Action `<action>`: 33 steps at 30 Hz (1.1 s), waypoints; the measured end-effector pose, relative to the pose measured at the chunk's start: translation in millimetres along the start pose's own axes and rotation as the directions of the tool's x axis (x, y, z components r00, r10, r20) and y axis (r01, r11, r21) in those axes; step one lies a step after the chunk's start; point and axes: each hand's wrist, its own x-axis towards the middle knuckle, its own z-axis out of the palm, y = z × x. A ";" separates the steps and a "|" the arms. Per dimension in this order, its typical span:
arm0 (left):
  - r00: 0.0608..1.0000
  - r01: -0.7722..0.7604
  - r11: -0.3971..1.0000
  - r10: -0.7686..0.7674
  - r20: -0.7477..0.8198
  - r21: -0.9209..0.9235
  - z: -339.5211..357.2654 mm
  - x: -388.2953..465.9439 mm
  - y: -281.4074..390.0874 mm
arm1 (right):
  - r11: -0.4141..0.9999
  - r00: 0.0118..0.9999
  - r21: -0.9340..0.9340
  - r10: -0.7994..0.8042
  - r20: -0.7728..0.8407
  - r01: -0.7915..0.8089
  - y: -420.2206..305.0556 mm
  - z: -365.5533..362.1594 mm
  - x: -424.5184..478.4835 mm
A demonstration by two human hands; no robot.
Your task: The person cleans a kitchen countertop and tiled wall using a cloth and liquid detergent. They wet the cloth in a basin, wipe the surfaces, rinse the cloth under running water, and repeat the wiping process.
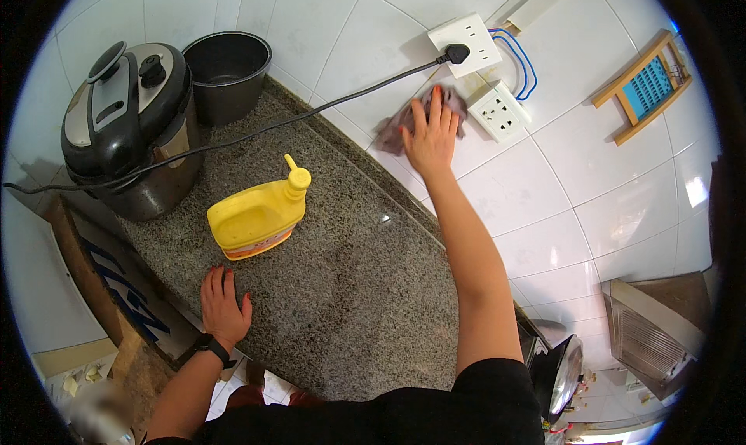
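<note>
My right hand (432,136) presses a crumpled grey-brown cloth (397,131) flat against the white wall tiles, just left of the lower socket plate (500,111). Above it, a black plug (456,54) sits in the upper socket plate (475,32). My left hand (224,311), with a black band on the wrist, rests with fingers apart on the speckled granite countertop (355,305), near its front edge. Between the hands and further left, a yellow plastic jug (256,215) with a pump-like spout stands or lies on the counter; which one is unclear.
An electric pressure cooker (131,130) and a black inner pot (228,78) occupy the counter's far left corner. A black power cord (315,111) stretches across above the counter. Blue wires (527,66) loop beside the sockets. A wooden frame (647,86) hangs on the wall; a range hood (653,334) is at right.
</note>
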 end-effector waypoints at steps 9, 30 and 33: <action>1.000 0.013 1.000 -0.013 -0.008 -0.002 4.7 -1.2 3.3 | 0.993 0.974 -0.101 0.077 0.215 -0.057 -5.0 10.0 -59.5; 0.998 0.056 0.998 -0.056 0.012 0.013 7.9 -4.1 6.5 | 0.936 0.940 -0.094 0.331 -0.082 -0.338 71.4 -28.1 -119.8; 0.999 0.040 0.999 -0.040 -0.001 0.013 7.8 -2.8 7.0 | 0.977 0.989 0.153 0.150 0.009 -0.149 50.6 0.1 -97.0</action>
